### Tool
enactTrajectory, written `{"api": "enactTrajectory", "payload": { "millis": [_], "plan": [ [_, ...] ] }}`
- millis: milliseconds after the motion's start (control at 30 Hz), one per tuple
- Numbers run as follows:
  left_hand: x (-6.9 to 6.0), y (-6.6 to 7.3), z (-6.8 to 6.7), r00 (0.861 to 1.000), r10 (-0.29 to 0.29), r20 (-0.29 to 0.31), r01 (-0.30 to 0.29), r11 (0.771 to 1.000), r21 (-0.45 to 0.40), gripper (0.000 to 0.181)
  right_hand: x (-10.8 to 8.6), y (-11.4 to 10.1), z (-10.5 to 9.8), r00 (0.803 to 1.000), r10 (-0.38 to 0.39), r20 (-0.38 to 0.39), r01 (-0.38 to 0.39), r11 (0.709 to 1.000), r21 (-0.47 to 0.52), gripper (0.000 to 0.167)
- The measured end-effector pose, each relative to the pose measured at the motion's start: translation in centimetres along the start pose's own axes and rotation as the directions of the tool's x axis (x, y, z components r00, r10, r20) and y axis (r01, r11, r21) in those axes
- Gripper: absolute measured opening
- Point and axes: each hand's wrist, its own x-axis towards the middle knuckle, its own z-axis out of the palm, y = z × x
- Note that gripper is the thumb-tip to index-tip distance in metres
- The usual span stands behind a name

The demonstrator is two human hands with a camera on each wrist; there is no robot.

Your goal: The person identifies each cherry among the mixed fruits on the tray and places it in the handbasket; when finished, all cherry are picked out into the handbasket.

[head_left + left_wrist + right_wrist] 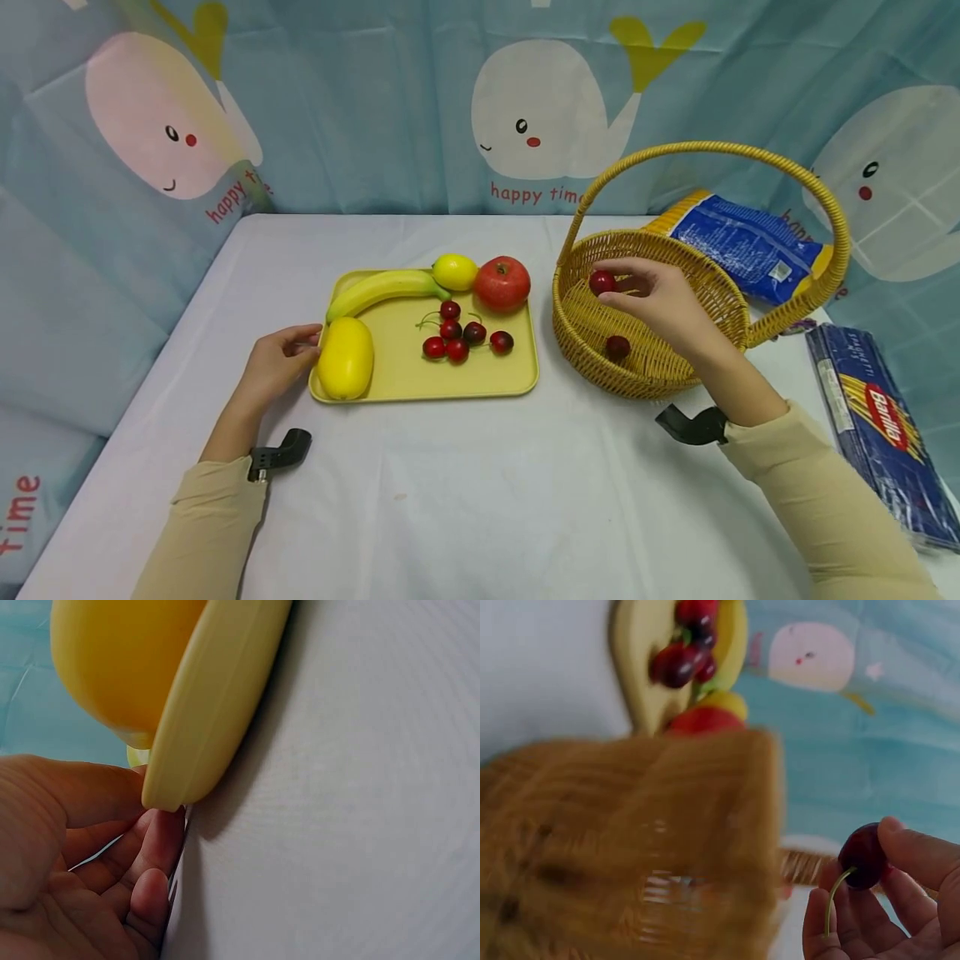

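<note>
Red cherry (602, 282) is pinched in the right hand (651, 300) over the left half of the basket (573, 354), left hand (279, 360) clamped on left rim of the tray (397, 367); I'd lower it clear of the handle (712, 147), releasing low to limit bounce.

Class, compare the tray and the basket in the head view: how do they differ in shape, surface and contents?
Shape: the tray is rectangular and shallow; the basket is round and deeper, with a tall arched handle.
Surface: the tray looks smooth, the basket woven.
Contents: the tray carries six cherries among other fruit; the basket shows a single cherry lying inside.
Shared: both are yellowish and rest on white cloth.
</note>
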Motion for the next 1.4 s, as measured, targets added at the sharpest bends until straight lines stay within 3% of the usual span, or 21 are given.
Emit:
{"api": "enactTrajectory", "payload": {
  "millis": [333, 567, 800, 1100, 1400],
  "plan": [
    [0.1, 0.0, -0.1, 1.000, 0.007, -0.003, -0.007, 1.000, 0.006, 0.043, -0.3, 3.3, -2.4, 0.994, 0.113, -0.001, -0.112, 0.989, -0.099, 0.044],
    [0.1, 0.1, -0.2, 1.000, 0.007, -0.005, -0.007, 1.000, 0.016, 0.043, -0.1, 4.8, -3.1, 0.994, 0.095, 0.056, -0.084, 0.981, -0.175, 0.047],
    [0.0, 0.0, -0.1, 1.000, -0.006, 0.005, 0.006, 1.000, 0.019, 0.043, 0.0, 6.1, -3.2, 0.987, 0.128, 0.099, -0.103, 0.968, -0.230, 0.045],
    [-0.1, -0.1, 0.1, 1.000, -0.007, -0.006, 0.007, 1.000, 0.016, 0.043, 0.6, 7.4, -3.2, 0.975, 0.110, 0.192, -0.050, 0.956, -0.290, 0.040],
    [0.1, 0.0, 0.1, 1.000, -0.011, -0.005, 0.011, 1.000, 0.012, 0.043, 0.7, 8.1, -2.8, 0.971, 0.090, 0.220, -0.001, 0.927, -0.375, 0.036]
  ]
}}
